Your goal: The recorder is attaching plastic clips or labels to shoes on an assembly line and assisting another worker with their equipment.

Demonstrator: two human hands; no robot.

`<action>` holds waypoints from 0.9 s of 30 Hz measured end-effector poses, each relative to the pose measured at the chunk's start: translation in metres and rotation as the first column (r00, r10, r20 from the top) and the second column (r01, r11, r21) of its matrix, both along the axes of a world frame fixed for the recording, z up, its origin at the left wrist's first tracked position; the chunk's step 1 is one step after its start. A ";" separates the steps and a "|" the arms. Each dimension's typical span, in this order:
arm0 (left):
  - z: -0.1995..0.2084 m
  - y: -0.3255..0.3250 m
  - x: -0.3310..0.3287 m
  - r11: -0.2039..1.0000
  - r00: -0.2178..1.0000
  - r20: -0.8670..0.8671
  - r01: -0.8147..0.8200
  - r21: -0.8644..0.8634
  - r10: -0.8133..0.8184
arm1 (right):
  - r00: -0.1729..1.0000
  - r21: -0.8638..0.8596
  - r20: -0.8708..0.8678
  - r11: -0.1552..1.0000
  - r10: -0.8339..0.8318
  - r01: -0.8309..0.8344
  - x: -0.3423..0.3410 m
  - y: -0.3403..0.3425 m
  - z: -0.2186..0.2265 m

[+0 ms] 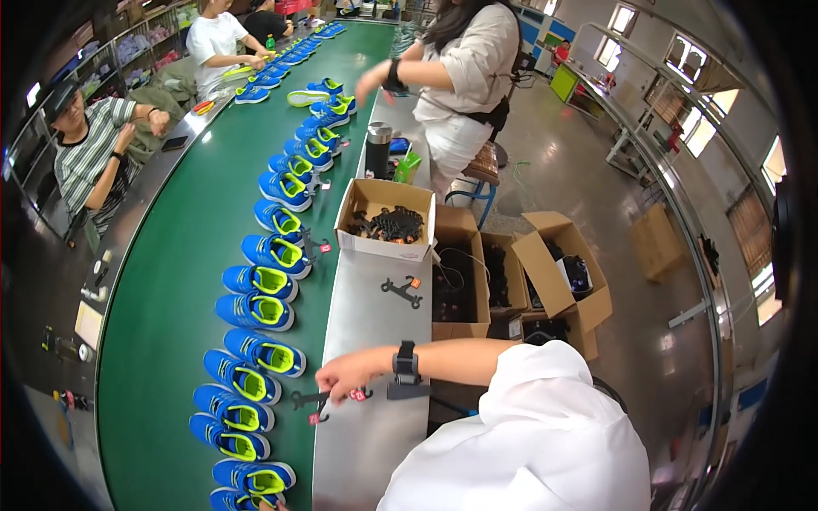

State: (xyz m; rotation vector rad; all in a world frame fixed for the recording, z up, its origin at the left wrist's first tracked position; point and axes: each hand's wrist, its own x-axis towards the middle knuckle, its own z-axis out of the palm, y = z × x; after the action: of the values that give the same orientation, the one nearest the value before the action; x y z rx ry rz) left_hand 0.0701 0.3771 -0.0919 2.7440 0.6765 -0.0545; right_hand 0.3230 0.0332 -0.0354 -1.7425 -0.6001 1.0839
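Note:
My right hand (345, 375), a dark watch on its wrist, reaches across the metal ledge to the belt's edge. Its fingers are curled down over black plastic shoe hangers (307, 399) with small red tags, and their hooked ends stick out on both sides. Only fingertips of my left hand (274, 506) show at the lower edge, beside a blue shoe (251, 477); the rest is out of view. Blue sneakers with lime-green linings (254, 311) stand in a long row on the green belt. Another black hanger (400, 291) with an orange-red tag lies on the ledge.
A white carton (386, 247) of black hangers stands on the metal ledge (366, 315), with a dark tumbler (377, 149) behind it. Open cardboard boxes (545, 272) crowd the floor at right. A co-worker in a light shirt (473, 60) sits ahead; others line the belt's far side (170, 281).

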 end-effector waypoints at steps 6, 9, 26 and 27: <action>-0.028 0.029 -0.026 0.972 0.982 0.183 0.000 -0.235 0.044 | 0.938 0.097 -0.323 0.990 0.128 -0.102 -0.117 0.108 -0.015; -0.032 0.038 -0.046 0.968 0.962 0.260 -0.014 -0.252 0.082 | 0.956 -0.046 -0.285 0.995 0.077 -0.093 -0.160 0.161 -0.031; -0.024 0.043 -0.045 0.953 0.913 0.407 0.116 -0.279 0.008 | 0.927 -0.158 -0.267 0.961 -0.264 0.228 -0.214 0.213 -0.043; -0.023 0.043 -0.045 0.953 0.920 0.393 0.118 -0.279 0.001 | 0.946 -0.136 -0.232 0.970 -0.228 0.200 -0.214 0.213 -0.044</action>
State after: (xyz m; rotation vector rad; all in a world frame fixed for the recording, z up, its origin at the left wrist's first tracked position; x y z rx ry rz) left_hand 0.0251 0.4204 -0.1149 2.3800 0.4315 0.3412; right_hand 0.1088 0.2464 -0.0790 -1.6885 -0.1937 1.1722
